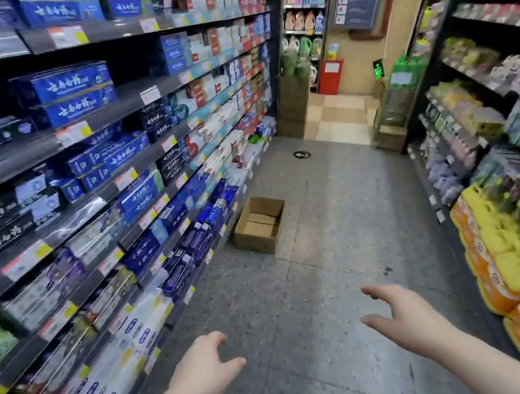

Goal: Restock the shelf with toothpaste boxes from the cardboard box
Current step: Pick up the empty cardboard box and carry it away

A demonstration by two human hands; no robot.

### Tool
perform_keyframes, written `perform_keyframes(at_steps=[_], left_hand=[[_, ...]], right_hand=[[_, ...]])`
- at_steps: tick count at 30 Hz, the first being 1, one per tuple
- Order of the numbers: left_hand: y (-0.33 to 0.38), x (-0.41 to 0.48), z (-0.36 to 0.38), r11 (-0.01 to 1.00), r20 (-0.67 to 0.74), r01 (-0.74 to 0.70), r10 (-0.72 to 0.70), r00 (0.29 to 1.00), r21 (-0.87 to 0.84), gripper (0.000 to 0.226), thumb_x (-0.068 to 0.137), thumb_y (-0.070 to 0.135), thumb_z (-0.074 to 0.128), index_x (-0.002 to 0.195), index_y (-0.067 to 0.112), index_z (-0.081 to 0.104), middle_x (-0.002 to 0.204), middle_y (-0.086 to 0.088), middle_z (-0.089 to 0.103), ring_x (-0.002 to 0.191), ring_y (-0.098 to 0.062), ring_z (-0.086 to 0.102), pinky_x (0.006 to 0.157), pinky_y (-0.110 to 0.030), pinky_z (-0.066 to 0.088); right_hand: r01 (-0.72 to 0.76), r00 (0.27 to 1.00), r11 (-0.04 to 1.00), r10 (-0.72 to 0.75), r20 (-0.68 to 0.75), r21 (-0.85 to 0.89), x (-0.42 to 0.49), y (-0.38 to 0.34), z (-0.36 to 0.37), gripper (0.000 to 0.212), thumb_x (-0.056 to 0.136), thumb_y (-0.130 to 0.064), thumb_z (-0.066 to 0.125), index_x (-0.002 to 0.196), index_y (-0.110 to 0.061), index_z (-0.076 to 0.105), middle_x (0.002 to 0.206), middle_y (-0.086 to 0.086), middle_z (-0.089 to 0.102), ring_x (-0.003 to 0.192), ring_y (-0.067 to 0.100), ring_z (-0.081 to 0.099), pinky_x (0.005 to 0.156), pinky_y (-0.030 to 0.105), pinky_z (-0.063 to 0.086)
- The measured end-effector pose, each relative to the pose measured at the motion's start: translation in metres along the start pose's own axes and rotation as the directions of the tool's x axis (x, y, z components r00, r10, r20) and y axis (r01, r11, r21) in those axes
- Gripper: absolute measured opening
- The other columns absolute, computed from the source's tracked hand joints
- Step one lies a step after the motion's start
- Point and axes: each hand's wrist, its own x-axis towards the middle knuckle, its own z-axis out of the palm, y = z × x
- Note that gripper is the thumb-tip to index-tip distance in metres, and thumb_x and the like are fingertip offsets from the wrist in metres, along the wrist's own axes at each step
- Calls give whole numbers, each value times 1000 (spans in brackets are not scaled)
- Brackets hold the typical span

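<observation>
The cardboard box [259, 225] sits open on the floor against the shelf [146, 189] foot, well ahead of your hands. Your left hand [208, 365] and right hand [402, 314] are spread and empty. You're likely approaching: walk up, reach in.

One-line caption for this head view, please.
Both hands, left and right, empty and open, reach toward an open cardboard box beside the toothpaste shelf.

Open brown cardboard box [259, 225] on speckled grey floor [331, 253] mid-aisle, just beside base of tall dark shelf w/ toothpaste boxes [95, 198] at left; stacked yellow jugs [516, 276] at right, both hands nearer cam.
</observation>
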Motion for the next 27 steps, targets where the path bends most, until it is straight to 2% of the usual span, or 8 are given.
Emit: perform_keyframes(at_steps=[4, 10, 15, 19, 23, 27], left_hand=[[38, 85, -18, 999, 60, -39, 39, 997, 13, 56, 77, 51, 59, 126, 25, 48, 133, 2, 50, 119, -15, 53, 99, -28, 42], [96, 206, -56, 996, 48, -80, 78, 996, 47, 60, 75, 52, 59, 127, 24, 48, 135, 1, 51, 119, -17, 54, 100, -32, 44], [151, 287, -59, 993, 47, -109, 107, 993, 40, 57, 76, 50, 60, 126, 23, 50, 133, 0, 52, 118, -18, 54, 100, -34, 45], [186, 361, -52, 998, 30, -65, 65, 997, 16, 57, 77, 48, 61, 127, 22, 50, 134, 1, 53, 118, -18, 54, 100, -33, 44], [227, 433, -56, 999, 3, 29, -29, 1000, -24, 57, 78, 48, 61, 127, 21, 49, 134, 0, 52, 120, -19, 53, 101, -33, 44], [275, 492, -63, 994, -90, 101, -103, 991, -28, 50, 78, 45, 63, 120, 20, 55, 128, -1, 58, 113, -17, 57, 97, -31, 45]], right_hand=[[-82, 997, 996, 82, -10, 27, 73, 16, -30, 54, 85, -37, 55, 135, -23, 39, 137, -2, 47, 127, 11, 43, 103, 25, 32], [-154, 988, 987, 155, -16, 51, 172, 33, -59, 54, 85, -38, 56, 134, -24, 40, 137, -3, 47, 127, 10, 43, 101, 23, 33], [-173, 985, 983, 172, 14, 65, 261, 56, -78, 55, 84, -38, 56, 135, -24, 40, 138, -2, 47, 127, 11, 43, 104, 27, 34], [-121, 992, 991, 120, 27, 65, 356, 83, -97, 55, 84, -37, 56, 135, -23, 39, 138, -1, 47, 127, 13, 44, 105, 29, 36], [-54, 997, 997, 50, 57, 62, 458, 110, -133, 55, 85, -33, 56, 136, -21, 39, 139, 1, 46, 129, 13, 42, 104, 24, 31], [12, 993, 1000, -13, 117, 11, 548, 133, -172, 56, 84, -36, 57, 135, -21, 40, 138, 3, 47, 129, 17, 41, 107, 28, 32]])
